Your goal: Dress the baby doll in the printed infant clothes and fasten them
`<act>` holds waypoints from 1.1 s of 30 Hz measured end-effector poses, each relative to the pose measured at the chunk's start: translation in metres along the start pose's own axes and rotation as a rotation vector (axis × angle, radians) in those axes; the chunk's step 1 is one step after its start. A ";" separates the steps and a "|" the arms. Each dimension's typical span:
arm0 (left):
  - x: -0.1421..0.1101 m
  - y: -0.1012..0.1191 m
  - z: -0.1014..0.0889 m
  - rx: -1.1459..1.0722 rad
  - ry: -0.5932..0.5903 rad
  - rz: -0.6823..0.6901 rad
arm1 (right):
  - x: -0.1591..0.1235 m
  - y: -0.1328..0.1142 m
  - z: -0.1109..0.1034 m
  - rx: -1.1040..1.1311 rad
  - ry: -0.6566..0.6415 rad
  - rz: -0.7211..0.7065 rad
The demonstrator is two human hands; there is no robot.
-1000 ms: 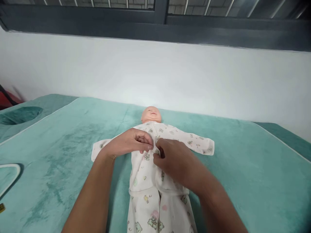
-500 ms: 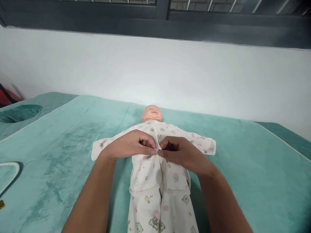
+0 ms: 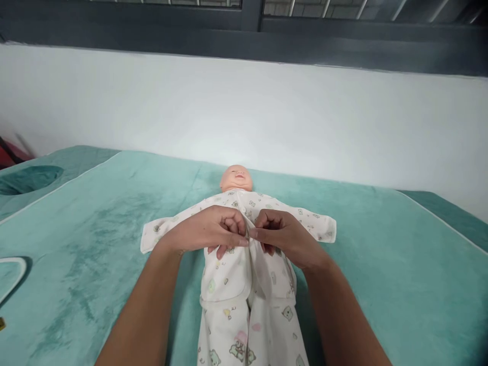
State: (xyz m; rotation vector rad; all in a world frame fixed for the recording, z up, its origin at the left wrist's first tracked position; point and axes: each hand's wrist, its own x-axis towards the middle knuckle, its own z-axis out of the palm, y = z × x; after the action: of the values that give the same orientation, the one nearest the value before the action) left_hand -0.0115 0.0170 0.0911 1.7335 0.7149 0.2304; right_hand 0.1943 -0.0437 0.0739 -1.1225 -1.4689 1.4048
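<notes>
A baby doll [image 3: 236, 179] lies on its back on a teal blanket [image 3: 95, 223], head toward the wall. It wears a white printed shirt [image 3: 229, 277] and matching trousers [image 3: 244, 335], sleeves spread to both sides. My left hand [image 3: 208, 230] and my right hand [image 3: 284, 235] meet over the doll's chest. Each pinches one edge of the shirt's front opening, thumbs and forefingers pressed together at the centre line. Below my hands the two front flaps hang slightly apart.
A white wall rises right behind the doll, with a dark window frame [image 3: 244, 30] above. A white-rimmed object [image 3: 11, 277] lies at the left edge of the blanket. A darker teal surface [image 3: 450, 213] shows at the far right.
My right hand has turned from lying over the doll's belly to pinching the shirt edge at the chest. Both hands have drawn together at the shirt's front opening.
</notes>
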 end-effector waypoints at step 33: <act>0.008 -0.009 0.005 -0.420 0.001 0.219 | 0.001 0.003 0.001 -0.033 -0.012 -0.027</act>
State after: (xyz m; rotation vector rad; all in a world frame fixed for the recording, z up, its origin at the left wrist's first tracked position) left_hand -0.0054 0.0184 0.0794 1.4051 0.4370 0.4963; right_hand 0.1930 -0.0429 0.0711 -1.1120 -1.5153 1.3757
